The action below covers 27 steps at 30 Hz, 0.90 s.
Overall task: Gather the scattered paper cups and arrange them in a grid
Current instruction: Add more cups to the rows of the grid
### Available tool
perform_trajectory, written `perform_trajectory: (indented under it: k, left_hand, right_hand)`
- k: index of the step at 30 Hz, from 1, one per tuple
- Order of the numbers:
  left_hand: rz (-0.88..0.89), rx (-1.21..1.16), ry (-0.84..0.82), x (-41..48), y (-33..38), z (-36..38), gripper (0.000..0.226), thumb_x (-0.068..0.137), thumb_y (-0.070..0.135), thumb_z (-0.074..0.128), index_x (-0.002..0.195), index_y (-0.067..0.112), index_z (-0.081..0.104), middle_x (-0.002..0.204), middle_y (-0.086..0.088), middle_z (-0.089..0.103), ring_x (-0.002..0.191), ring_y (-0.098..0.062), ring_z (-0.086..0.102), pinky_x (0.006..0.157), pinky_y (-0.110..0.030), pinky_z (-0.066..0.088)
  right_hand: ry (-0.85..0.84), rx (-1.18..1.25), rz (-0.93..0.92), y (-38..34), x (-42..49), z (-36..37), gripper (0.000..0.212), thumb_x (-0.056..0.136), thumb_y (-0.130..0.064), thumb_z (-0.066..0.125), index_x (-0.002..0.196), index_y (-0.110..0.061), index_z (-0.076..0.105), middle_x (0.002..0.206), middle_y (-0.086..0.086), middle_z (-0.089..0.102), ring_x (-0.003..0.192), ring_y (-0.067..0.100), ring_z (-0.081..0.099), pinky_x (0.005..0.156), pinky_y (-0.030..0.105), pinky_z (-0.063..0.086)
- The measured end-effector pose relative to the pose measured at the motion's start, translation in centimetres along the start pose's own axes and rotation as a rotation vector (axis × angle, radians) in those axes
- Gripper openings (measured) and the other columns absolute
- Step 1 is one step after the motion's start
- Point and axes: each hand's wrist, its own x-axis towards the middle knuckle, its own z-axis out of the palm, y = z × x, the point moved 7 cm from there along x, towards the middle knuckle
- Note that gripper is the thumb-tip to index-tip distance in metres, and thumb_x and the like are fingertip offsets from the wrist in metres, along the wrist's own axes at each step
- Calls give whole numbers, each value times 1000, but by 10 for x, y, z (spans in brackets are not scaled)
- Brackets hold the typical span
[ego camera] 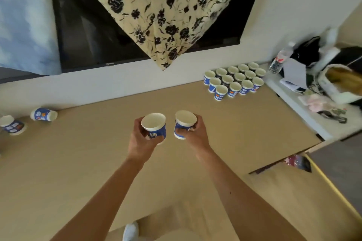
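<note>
Left hand (144,135) wrapped around a blue-and-white printed paper cup (154,127), fingers (151,136) clamped on its wall, mouth up and tipped a little toward the camera. Right hand (193,133) gripping a second blue-and-white paper cup (184,124) the same way, fingers closed on its side, rim tilted slightly left. Both cups held just beside each other, not touching, above the middle of the tan cardboard-covered counter (78,162).

Far right of the held cups, at the counter's back corner: a tidy grid of upright paper cups (234,80), three rows, rims touching or nearly so, near the white wall (117,82). Far left of the held cups, at the counter's left edge: one stray cup lying on its side (44,114), and another stray cup tipped over (11,125) just beside it, well apart from the grid.

Right of the grid, on a white side shelf (305,111): a clear plastic water bottle (280,58), dark bags and other clutter, too blurred to name. Behind the counter, a dark screen (84,31) partly draped with cream black-flowered cloth (164,10)
</note>
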Motion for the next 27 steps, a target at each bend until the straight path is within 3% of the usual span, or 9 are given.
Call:
perform_trajectory:
  k: [6, 11, 16, 20, 24, 27]
  left_hand:
    - [68, 31, -123, 7, 9, 113, 71, 56, 18, 85, 107, 52, 48, 105, 27, 65, 98, 3, 66, 74, -18, 54]
    - [107, 54, -177, 20, 15, 188, 70, 54, 22, 88, 105, 52, 50, 112, 16, 66, 97, -6, 68, 77, -23, 55]
    - [147, 74, -236, 51, 15, 264, 71, 59, 25, 92, 112, 48, 51, 115, 17, 64, 101, -13, 67, 85, -33, 57]
    - [144, 62, -261, 81, 11, 322, 71, 59, 30, 90, 118, 39, 51, 115, 20, 64, 101, -8, 65, 85, -30, 55]
    - [127, 83, -273, 105, 8, 363, 72, 65, 16, 92, 119, 39, 51, 114, 26, 62, 100, -4, 63, 83, -24, 51]
    - [96, 85, -275, 122, 9, 383, 72, 65, 14, 91, 121, 36, 51, 113, 28, 61, 99, -4, 63, 84, -25, 52]
  right_hand:
    - [182, 17, 2, 0, 10, -121, 66, 61, -8, 85, 118, -21, 55, 107, -9, 66, 83, -10, 63, 68, 9, 48]
    - [329, 34, 7, 8, 16, -197, 70, 53, -21, 82, 118, -22, 57, 110, -6, 67, 89, -3, 65, 70, 12, 50]
    - [446, 34, 14, 16, 47, -264, 78, 47, -26, 83, 120, -22, 55, 117, -1, 65, 105, 16, 65, 85, 28, 53]
    - [515, -21, 33, 19, 84, -312, 78, 44, -38, 80, 117, -25, 57, 113, -7, 65, 96, 4, 64, 74, 16, 49]
    - [552, -69, 66, 19, 122, -349, 71, 54, -26, 83, 119, -20, 56, 113, -3, 63, 99, 12, 63, 79, 22, 49]
    - [570, -86, 73, 18, 154, -372, 62, 67, -11, 86, 120, -22, 55, 110, -9, 61, 96, 4, 61, 76, 20, 47]
